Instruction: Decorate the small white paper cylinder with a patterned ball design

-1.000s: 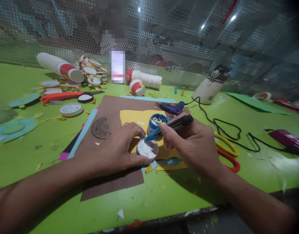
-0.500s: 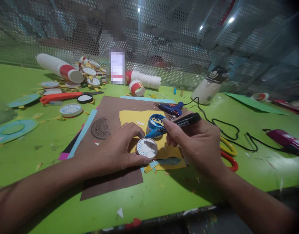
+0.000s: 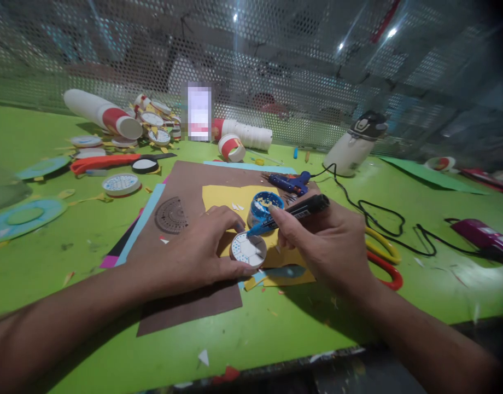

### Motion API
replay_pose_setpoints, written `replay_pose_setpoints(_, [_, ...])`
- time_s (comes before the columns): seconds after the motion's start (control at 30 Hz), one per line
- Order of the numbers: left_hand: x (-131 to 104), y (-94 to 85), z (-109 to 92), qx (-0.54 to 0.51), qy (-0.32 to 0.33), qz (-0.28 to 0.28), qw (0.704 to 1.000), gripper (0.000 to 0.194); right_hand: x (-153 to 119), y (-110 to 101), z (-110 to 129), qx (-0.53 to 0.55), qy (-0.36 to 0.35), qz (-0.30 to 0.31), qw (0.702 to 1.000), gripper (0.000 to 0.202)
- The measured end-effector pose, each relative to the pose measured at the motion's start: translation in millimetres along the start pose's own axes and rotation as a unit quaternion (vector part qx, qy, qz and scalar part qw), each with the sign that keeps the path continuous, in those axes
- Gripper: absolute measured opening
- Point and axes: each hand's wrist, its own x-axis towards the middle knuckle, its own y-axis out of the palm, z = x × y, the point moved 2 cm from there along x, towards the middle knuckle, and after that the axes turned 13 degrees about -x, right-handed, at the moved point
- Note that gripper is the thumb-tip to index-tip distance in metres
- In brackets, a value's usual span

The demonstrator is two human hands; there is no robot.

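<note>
A small round white disc [image 3: 251, 251] with black lines and blue dots is held at its left side between the thumb and fingers of my left hand [image 3: 202, 246]. My right hand [image 3: 329, 241] grips a dark marker [image 3: 296, 212] with a blue front end, whose tip meets the disc's top edge. Just behind the disc stands a small jar with a blue rim [image 3: 267, 203]. Under them lie yellow paper [image 3: 218, 195] and a brown sheet [image 3: 186, 309].
Behind are a blue glue gun [image 3: 288, 182], stacked paper cups [image 3: 247, 135] and a bottle [image 3: 352, 145]. Scissors with red and yellow handles [image 3: 389, 271] lie right. At left are decorated discs [image 3: 121, 185] and an orange-handled cutter [image 3: 104, 163].
The marker has tilted and shifted slightly left and down with my right hand, its tip now at the disc's top edge. My left hand keeps its hold.
</note>
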Motion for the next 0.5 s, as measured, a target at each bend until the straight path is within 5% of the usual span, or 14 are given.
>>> replay_pose_setpoints(0.5, [1.4, 0.7, 1.7, 0.001, 0.003, -0.003, 1.000, 0.048, -0.5, 1.1, -2.8, 0.010, -0.004, 0.010, 1.000, 0.026])
